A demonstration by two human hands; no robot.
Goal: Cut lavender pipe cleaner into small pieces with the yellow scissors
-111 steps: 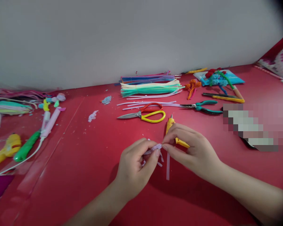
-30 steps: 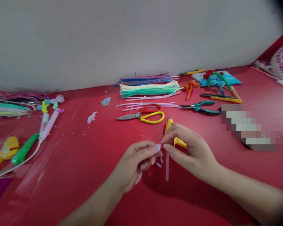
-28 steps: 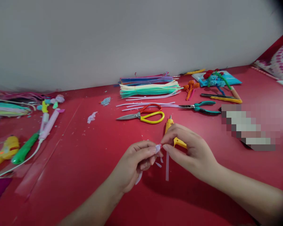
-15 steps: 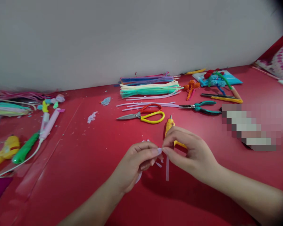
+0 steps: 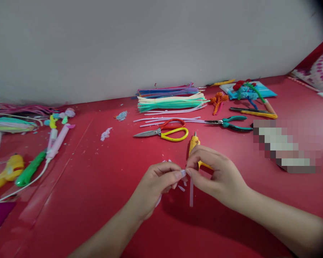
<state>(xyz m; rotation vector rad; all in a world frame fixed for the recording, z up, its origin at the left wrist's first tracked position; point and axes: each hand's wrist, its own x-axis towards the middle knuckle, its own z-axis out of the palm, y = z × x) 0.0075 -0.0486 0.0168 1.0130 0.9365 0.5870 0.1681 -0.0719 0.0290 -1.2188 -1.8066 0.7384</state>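
My left hand (image 5: 161,182) pinches a small pale lilac piece (image 5: 183,173) between thumb and index finger. The thumb and fingertips of my right hand (image 5: 215,173) are pressed together at the piece's right end. Most of the piece is hidden by the fingers, so its kind does not show. Behind my right hand lies a yellow glue gun (image 5: 194,141), partly covered, with a clear glue stick (image 5: 191,195) sticking out towards me. Another lilac scrap (image 5: 181,188) rests on the table by my left fingertips, with more scraps partly hidden by that hand.
On the red table (image 5: 97,208), yellow-and-red-handled scissors (image 5: 161,133) and green pliers (image 5: 228,123) lie beyond my hands. Bundles of pipe cleaners (image 5: 172,102) lie near the wall. A curling-iron-like pink tool (image 5: 57,141), green-handled tool (image 5: 31,170) and fluff clumps (image 5: 106,134) are left.
Both hands keep almost the same pose around the lilac piece. The fingertips shift very slightly, and the whole view has moved a little.
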